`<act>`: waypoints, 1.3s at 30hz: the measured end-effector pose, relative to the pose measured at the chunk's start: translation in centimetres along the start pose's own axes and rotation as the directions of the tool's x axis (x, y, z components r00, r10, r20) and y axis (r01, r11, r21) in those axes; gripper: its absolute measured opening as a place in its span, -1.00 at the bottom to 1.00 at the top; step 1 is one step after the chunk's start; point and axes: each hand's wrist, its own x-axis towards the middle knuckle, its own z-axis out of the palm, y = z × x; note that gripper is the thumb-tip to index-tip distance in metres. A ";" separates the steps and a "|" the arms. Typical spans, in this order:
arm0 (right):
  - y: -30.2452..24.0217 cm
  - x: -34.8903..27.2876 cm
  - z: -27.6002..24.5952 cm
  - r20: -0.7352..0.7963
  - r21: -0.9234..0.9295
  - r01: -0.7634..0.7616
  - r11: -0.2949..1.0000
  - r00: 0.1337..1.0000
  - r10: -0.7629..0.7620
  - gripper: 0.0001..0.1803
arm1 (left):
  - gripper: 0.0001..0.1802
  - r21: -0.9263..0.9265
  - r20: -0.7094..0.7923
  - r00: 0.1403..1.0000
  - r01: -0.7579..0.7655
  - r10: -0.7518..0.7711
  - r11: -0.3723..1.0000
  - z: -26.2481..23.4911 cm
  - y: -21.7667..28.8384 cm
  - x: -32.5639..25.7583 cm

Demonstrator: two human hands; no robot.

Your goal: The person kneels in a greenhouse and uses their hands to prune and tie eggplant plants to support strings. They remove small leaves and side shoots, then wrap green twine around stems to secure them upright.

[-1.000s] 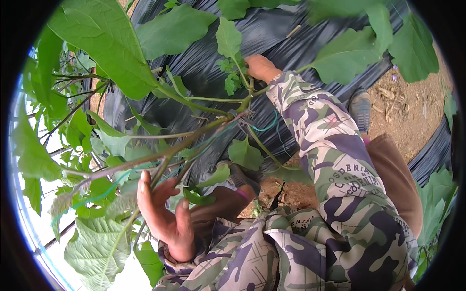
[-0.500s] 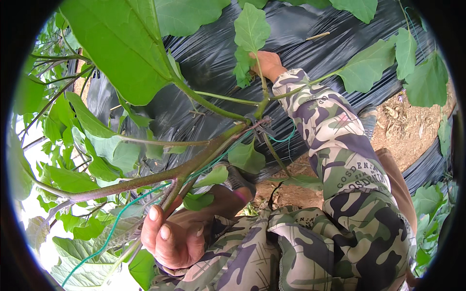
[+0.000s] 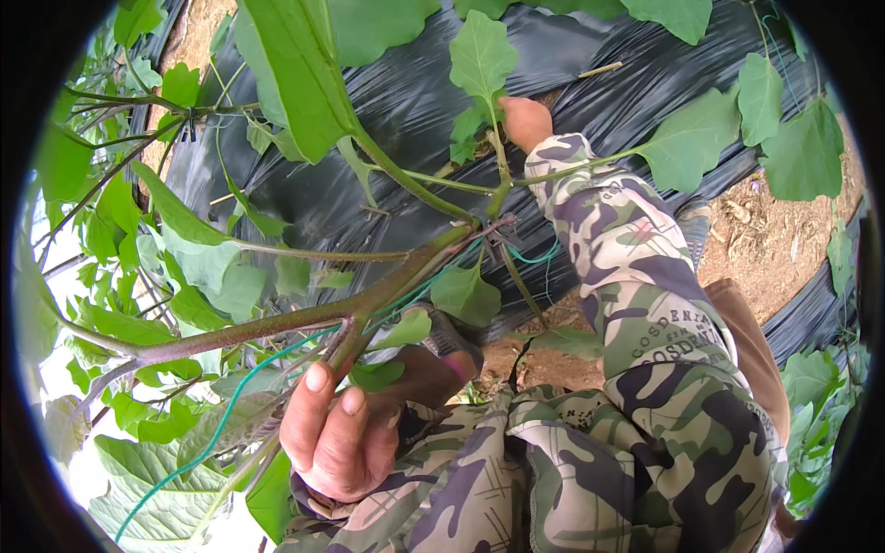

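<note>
The left hand (image 3: 334, 433) closes its fingers around the lower part of a thick purplish-green plant stem (image 3: 277, 323), the fingertips pressed against the fork where a side branch leaves it. A thin green string (image 3: 217, 433) runs along the stem just past those fingers and trails down beyond the wrist. The stem climbs away from the left hand toward a junction where several leaf stalks meet, about midway between the two hands.

The right hand (image 3: 524, 120) reaches far forward, the camouflage-patterned sleeve (image 3: 636, 276) stretched out behind it. Only the back of this hand shows; it sits against a slim upright green shoot (image 3: 498, 157) topped by a broad green leaf (image 3: 481, 55), and whether the fingers are clenched on the shoot or merely touching it cannot be told.

Under and beyond the right hand lies crinkled black plastic ground sheeting (image 3: 387, 101). To the outer side of the right arm is bare brown soil (image 3: 784, 240). More large green leaves (image 3: 138, 267) crowd the outer side of the left hand.
</note>
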 end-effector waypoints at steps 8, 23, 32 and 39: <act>-0.5 1.0 -2.3 0.069 0.052 0.026 0.998 0.997 -0.029 -0.79 | -0.54 0.003 0.021 1.000 0.022 -0.022 1.000 -0.4 0.2 0.2; -4.2 0.9 2.8 0.457 -0.355 0.673 0.649 0.731 -0.508 -0.86 | -0.56 -0.053 -0.011 0.999 0.033 -0.034 0.998 -0.1 -0.7 -0.5; -3.8 1.0 3.2 0.456 -0.304 0.705 0.641 0.698 -0.552 -0.89 | -0.58 -0.054 -0.008 0.999 0.034 -0.034 0.998 -0.1 -1.2 -1.1; -3.7 0.8 3.6 0.345 -0.284 0.378 0.881 0.898 -0.274 -0.84 | -0.60 -0.062 0.036 0.998 0.047 -0.045 0.997 -0.6 -0.1 -0.5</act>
